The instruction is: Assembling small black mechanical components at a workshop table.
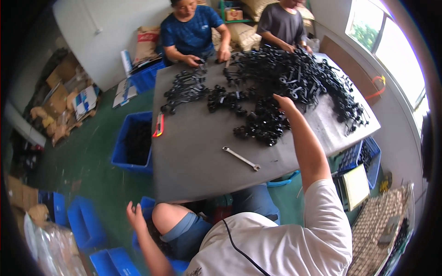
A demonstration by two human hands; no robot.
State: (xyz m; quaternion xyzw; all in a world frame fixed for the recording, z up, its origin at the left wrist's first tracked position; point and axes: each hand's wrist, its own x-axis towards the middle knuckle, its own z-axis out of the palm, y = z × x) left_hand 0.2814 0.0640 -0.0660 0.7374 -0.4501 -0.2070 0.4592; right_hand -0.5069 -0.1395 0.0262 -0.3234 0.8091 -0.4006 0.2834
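My right arm is stretched across the grey table [189, 158]. My right hand [286, 104] is at a heap of small black plastic parts [264, 122], its thumb side toward the left; most of its fingers are hidden, so its grip is unclear. Low on the left, my left hand [135, 215] is raised beside my knee, above a blue bin [146, 204]. Its fingers are bent around a small dark thing too unclear to name. A combination wrench [241, 158] lies on the near part of the table, apart from both hands.
Two people work across the table, their hands [192, 60] at a larger pile of black parts [299, 76]. A red utility knife [159, 125] lies near the left table edge. A blue bin of black parts [134, 142] stands left; blue crates [85, 223] sit on the floor.
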